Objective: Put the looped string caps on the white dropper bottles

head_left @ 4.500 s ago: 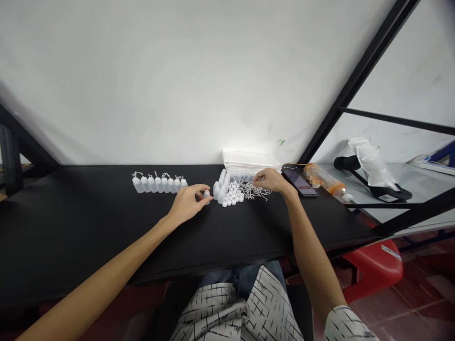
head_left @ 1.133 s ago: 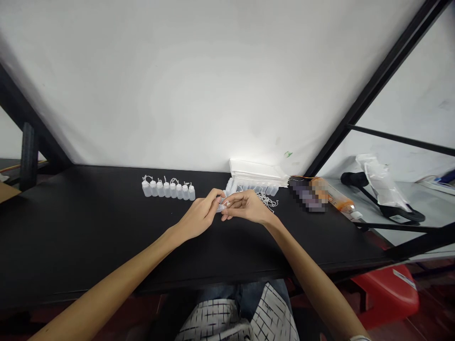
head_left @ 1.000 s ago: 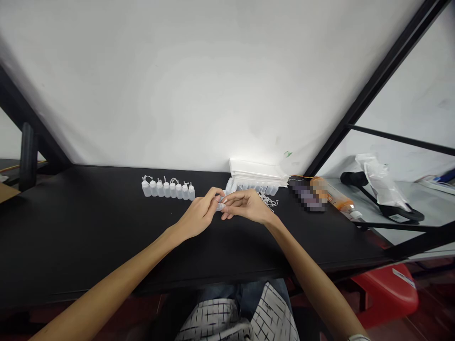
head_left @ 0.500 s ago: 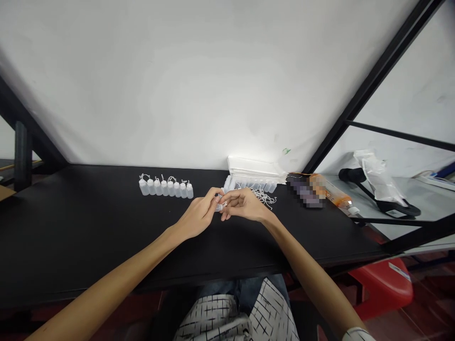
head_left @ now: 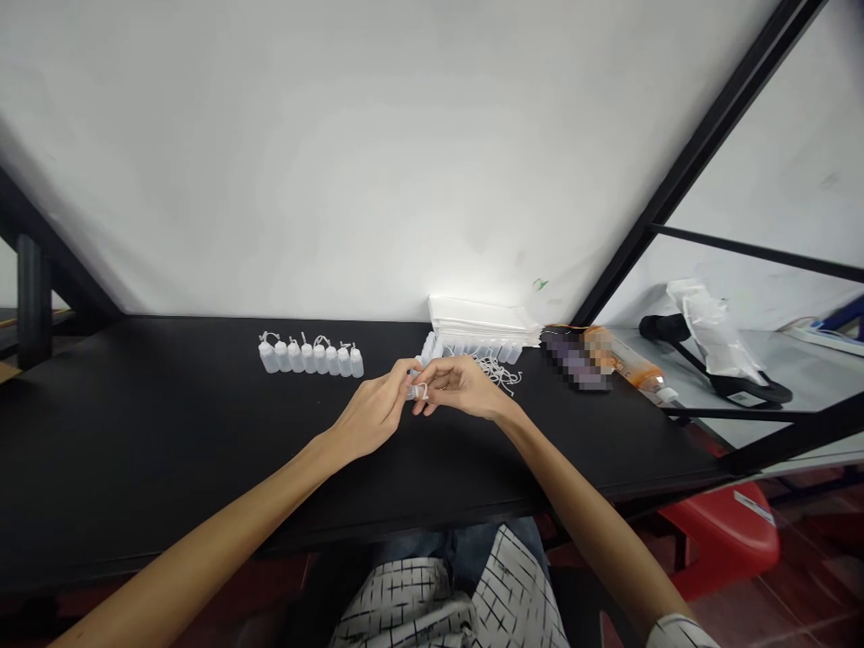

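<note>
Near the middle of the black table (head_left: 202, 432), my left hand (head_left: 378, 409) is closed on a small translucent bottle (head_left: 413, 392) that lies tilted, its neck toward the right. My right hand (head_left: 463, 387) pinches at the bottle's neck, where a short white cord (head_left: 423, 390) shows; its fingers hide part of it. To the left stands a row of several small bottles (head_left: 310, 358) with white cords at their tops. Behind my right hand are more bottles (head_left: 506, 352) and a loose pile of white cords (head_left: 500, 373).
A stack of white sheets (head_left: 479, 317) lies against the wall. Right of it are a blurred dark item (head_left: 577, 362) and an orange-labelled drink bottle (head_left: 625, 364). A black frame (head_left: 675, 180) rises at the right, with a red stool (head_left: 729, 535) below.
Both hands stay together at the bottle. My right fingers have shifted slightly, and the white cord at the bottle's neck shows more clearly. The view has shifted a little.
</note>
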`<state>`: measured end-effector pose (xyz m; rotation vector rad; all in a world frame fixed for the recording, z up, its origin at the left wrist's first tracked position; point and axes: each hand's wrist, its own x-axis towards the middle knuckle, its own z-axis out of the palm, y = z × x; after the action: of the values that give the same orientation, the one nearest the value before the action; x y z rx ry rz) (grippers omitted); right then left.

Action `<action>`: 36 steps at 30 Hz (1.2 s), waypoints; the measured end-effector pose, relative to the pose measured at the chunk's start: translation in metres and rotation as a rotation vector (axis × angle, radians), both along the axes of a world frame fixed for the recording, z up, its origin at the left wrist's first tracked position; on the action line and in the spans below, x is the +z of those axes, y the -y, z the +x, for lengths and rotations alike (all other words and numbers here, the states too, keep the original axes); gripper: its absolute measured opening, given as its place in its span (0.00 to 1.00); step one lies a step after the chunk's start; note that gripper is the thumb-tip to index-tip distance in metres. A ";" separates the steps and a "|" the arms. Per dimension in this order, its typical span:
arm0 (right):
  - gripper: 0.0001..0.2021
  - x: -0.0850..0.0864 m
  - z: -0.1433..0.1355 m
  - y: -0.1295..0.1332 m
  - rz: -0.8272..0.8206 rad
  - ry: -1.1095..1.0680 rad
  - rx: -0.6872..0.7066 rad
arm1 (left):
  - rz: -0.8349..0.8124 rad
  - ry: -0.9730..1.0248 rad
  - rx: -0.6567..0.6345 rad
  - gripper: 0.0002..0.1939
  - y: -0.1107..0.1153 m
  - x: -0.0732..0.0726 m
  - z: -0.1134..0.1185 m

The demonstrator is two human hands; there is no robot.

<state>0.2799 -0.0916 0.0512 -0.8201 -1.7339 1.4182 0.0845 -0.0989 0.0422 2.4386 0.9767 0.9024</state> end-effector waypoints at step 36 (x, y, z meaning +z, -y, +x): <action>0.12 0.012 0.005 0.003 0.114 -0.111 -0.150 | 0.094 0.324 -0.054 0.12 -0.009 -0.001 0.001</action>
<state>0.2846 -0.0949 0.0628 -0.7776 -1.6185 1.2307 0.0852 -0.0899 0.0413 2.2813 0.7640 1.2988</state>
